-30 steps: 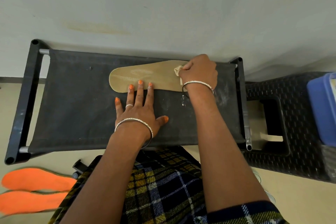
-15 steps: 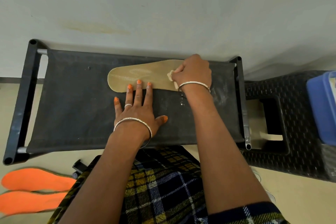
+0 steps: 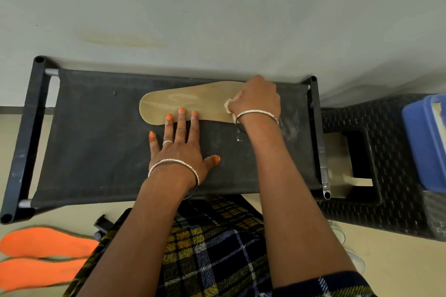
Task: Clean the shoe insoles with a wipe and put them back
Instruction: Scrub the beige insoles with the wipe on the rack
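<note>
Two hands meet a tan insole (image 3: 193, 100) on a black fabric-topped rack (image 3: 96, 140).
Insole lies flat near the rack's far edge, long axis running left to right, rounded end pointing left. Left hand (image 3: 178, 149) is spread flat, three straight fingertips pressing the near edge. Right hand (image 3: 258, 99) is curled around a wipe (image 3: 228, 105) at the insole's right end. Two orange insoles (image 3: 43, 243) lie on the floor.

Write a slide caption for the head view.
Left hand pins a tan insole on a black stool; right hand presses a wipe on it.
</note>
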`<state>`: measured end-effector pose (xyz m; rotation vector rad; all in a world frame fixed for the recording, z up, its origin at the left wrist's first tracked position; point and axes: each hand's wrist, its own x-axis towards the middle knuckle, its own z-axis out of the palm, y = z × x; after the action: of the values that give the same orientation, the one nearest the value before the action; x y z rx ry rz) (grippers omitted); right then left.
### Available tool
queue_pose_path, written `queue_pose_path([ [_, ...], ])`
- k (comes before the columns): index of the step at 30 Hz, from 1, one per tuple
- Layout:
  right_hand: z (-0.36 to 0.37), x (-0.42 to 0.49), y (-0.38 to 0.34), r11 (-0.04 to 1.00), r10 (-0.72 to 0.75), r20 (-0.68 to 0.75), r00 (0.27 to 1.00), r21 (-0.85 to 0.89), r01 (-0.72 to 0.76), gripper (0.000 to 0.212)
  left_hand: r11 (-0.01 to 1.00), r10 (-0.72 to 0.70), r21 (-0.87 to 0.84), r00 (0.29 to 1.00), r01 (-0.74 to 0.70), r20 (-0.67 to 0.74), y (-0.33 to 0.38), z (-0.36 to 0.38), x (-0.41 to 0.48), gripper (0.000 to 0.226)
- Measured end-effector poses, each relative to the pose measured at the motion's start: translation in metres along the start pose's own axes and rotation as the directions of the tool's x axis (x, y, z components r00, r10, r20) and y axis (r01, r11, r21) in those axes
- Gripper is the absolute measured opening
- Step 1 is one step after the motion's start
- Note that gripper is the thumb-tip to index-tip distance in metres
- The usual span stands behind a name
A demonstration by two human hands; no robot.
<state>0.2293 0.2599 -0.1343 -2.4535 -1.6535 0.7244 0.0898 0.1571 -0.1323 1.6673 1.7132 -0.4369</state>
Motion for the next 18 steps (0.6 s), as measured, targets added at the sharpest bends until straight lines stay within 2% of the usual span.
queue_pose_path([
  [2,0.007,-0.009,-0.013,0.997,-0.082,0.086,0.993,0.023,0.080,0.024,1.000,-0.004,-0.001,1.000,0.004,0.003,0.000,0.000,0.000,0.098],
  [4,0.010,-0.010,-0.016,0.994,-0.101,0.166,0.981,0.053,0.094,0.024,1.000,-0.006,0.001,1.000,0.006,0.006,0.000,0.000,0.000,0.099],
  [7,-0.003,-0.002,-0.001,0.998,0.031,0.118,0.993,0.046,-0.037,0.050,1.000,-0.001,-0.003,1.000,0.001,-0.001,0.000,0.001,0.001,0.099],
  [9,-0.012,0.004,0.013,0.989,0.123,0.057,0.991,0.074,-0.127,0.057,1.000,0.001,-0.001,1.000,-0.001,-0.003,0.000,0.001,0.001,0.100],
  [11,-0.014,0.005,0.018,0.985,0.146,0.042,0.988,0.084,-0.149,0.050,1.000,0.001,0.001,1.000,-0.001,0.000,0.001,0.000,0.001,0.100],
  [14,-0.006,0.000,0.004,0.998,0.055,-0.014,0.998,0.034,-0.054,0.035,1.000,-0.006,0.002,1.000,0.006,-0.003,0.001,0.000,0.002,0.100],
  [18,0.004,-0.015,-0.016,0.990,-0.128,0.191,0.973,0.084,0.114,0.007,1.000,-0.004,0.003,1.000,0.004,-0.005,0.000,0.001,0.001,0.099],
])
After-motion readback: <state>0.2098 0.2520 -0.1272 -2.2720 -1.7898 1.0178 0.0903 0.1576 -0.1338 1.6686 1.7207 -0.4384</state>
